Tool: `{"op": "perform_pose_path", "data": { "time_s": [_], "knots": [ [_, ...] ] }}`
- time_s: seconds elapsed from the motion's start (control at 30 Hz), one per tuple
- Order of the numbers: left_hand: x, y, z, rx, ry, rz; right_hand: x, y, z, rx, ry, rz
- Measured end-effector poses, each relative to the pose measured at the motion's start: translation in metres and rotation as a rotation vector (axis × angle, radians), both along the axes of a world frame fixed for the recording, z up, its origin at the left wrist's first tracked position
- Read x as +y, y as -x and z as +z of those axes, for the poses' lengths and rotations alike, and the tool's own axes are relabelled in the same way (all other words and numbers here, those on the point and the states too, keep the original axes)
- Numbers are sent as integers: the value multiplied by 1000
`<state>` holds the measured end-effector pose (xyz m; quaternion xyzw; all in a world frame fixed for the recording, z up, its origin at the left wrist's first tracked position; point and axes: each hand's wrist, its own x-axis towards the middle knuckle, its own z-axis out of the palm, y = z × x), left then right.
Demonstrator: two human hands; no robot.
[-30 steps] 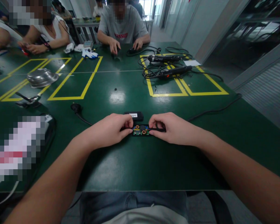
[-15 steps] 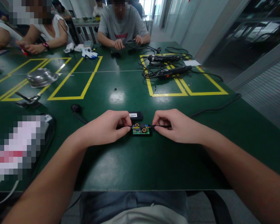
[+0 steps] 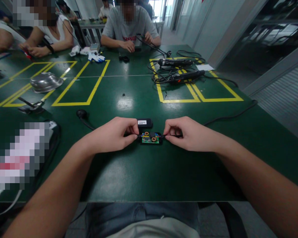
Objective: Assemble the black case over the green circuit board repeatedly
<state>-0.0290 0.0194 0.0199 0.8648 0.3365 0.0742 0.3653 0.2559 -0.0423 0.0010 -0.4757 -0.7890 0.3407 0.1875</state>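
A small green circuit board (image 3: 150, 139) with copper coils sits in a dark shallow casing on the green table, between my hands. My left hand (image 3: 119, 134) pinches the black cable at the board's left end. At its right end, my right hand (image 3: 185, 134) is closed on the other black cable (image 3: 175, 136). Coloured wires join the board at both ends. Just behind the board lies a black cover (image 3: 145, 123) with a white label, close to my left fingertips.
A black plug (image 3: 81, 114) lies left of my left hand. Farther off are a metal bowl (image 3: 46, 82), black electric screwdrivers (image 3: 186, 76) with coiled cables, and white-blue gloves (image 3: 96, 57). People sit across the green table (image 3: 129, 178).
My hands still grip both cables, and the board sits slightly lower in view. Across the table, a person has raised one hand with a cable, and a dark object before them shows more.
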Motion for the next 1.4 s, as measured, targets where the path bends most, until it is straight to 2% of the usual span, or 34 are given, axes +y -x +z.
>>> {"op": "perform_pose_path", "data": {
  "time_s": [0.3,0.5,0.63,0.87,1.07,1.4],
  "knots": [
    [1,-1,1,42,35,-16,1,1,-1,-46,8,1],
    [9,4,-5,38,112,-18,3,-3,-1,-79,-21,5],
    [12,4,-8,51,48,6,4,-4,-2,-61,-30,-4],
    [9,-3,-3,149,85,84,6,-1,-1,-58,40,-46],
    [4,-9,1,221,22,122,6,1,0,-66,66,-76],
    [6,-10,6,272,44,117,7,0,-6,-38,86,-89]
  ]
}}
